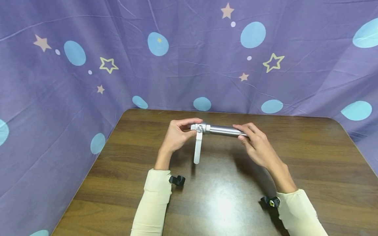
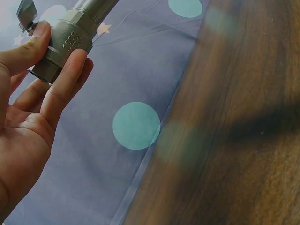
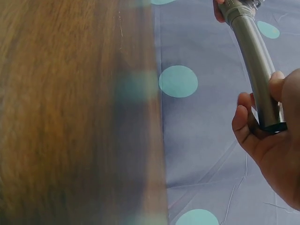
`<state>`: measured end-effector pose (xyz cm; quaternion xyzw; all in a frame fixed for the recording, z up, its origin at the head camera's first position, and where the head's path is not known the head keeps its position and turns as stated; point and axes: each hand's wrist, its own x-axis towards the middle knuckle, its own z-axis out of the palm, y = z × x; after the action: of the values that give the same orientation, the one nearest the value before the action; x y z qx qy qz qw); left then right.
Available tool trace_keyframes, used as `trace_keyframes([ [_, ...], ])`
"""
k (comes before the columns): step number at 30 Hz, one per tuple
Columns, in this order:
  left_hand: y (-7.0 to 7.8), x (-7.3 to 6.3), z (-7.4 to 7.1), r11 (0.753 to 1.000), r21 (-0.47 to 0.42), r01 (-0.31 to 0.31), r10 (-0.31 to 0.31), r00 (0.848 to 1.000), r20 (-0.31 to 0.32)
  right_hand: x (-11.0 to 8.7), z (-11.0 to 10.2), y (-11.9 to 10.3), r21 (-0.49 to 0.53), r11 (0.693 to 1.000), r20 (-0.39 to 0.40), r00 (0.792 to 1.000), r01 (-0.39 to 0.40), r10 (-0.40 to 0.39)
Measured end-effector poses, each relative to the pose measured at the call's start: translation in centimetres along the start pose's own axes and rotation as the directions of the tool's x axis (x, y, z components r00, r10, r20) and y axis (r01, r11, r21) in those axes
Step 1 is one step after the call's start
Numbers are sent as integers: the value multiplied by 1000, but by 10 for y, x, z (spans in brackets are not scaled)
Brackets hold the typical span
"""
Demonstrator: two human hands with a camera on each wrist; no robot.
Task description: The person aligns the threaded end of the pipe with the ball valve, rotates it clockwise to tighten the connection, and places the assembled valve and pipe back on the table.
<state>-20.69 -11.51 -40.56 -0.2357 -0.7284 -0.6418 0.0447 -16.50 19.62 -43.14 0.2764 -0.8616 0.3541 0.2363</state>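
My left hand pinches the body of a metal ball valve between thumb and fingers. The valve's flat lever handle points down toward me in the head view. Joined to the valve's right side is a smooth steel pipe, and my right hand grips its far end. Valve and pipe form one straight piece, held roughly level above the table. Raised markings show on the valve body in the left wrist view. In the right wrist view the pipe ends between thumb and fingers.
Under both hands lies a brown wood-grain table with a bright light reflection near its middle. A purple curtain with stars and blue dots hangs along the table's back and left sides. Black camera straps sit at the wrists.
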Motion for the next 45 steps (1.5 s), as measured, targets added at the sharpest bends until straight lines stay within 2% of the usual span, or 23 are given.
trace_keyframes([
  [7, 0, 0, 0, 1000, 3, -7, 7, 1000, -8, 1, 1, -1, 42, 997, -10, 998, 61, -61],
  [13, 1, 0, 0, 1000, 4, -6, 6, 1000, -9, 0, 2, -1, 4, 995, -29, 995, 99, -99],
  [21, 1, 0, 0, 1000, 5, -3, 3, 1000, -5, -1, 3, 1, -48, 995, -41, 995, 92, -94],
  [27, 1, 0, 0, 1000, 6, -3, 3, 1000, -8, -2, 4, 0, -88, 995, -53, 998, 42, -47],
  [32, 1, 0, 0, 1000, 6, -4, 4, 1000, -11, -1, 4, -1, -71, 997, -56, 998, 32, -36],
  [40, 0, 0, -1, 1000, 1, -10, 10, 1000, -15, 1, 3, 0, -17, 996, -85, 992, 92, -93],
  [45, -1, 0, -1, 1000, 5, -12, 12, 1000, -18, 2, 2, 0, 6, 995, -90, 991, 97, -96],
])
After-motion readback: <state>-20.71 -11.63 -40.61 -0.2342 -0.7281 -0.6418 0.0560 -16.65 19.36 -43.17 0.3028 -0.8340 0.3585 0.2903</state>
